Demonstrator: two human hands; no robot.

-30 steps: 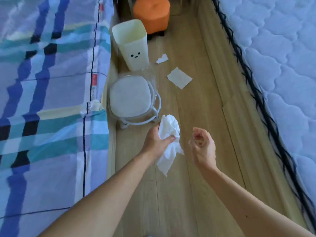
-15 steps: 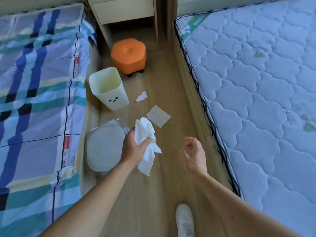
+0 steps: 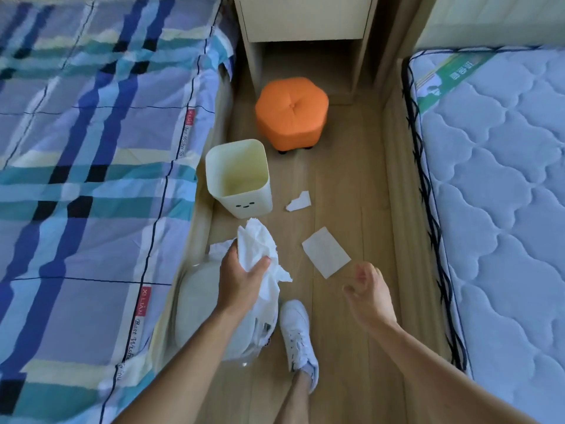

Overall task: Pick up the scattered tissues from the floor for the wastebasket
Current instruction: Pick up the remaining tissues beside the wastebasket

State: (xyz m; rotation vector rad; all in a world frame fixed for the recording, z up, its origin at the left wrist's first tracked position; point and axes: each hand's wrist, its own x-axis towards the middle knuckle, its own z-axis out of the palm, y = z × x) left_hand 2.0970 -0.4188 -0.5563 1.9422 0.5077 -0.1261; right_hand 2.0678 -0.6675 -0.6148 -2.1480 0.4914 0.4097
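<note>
My left hand (image 3: 241, 278) is shut on a bunch of crumpled white tissues (image 3: 260, 249), held above the floor just short of the wastebasket (image 3: 238, 175). The wastebasket is pale yellow, open-topped, with a small face on its front, and looks empty inside. My right hand (image 3: 368, 293) is open, fingers loosely curled, holding nothing. A flat square tissue (image 3: 325, 251) lies on the wooden floor just ahead of my right hand. A smaller torn tissue (image 3: 299, 201) lies to the right of the wastebasket.
A bed with a blue plaid sheet (image 3: 91, 179) runs along the left; a bare quilted mattress (image 3: 504, 194) along the right. An orange stool (image 3: 292, 113) stands beyond the wastebasket below a nightstand (image 3: 305, 19). A round white stool (image 3: 198, 304) sits under my left arm; my white shoe (image 3: 298, 335) beside it.
The view has risen and tilted forward, so the floor and furniture look farther away. My left hand still holds the tissues, now nearer the wastebasket. My shoe has come into view.
</note>
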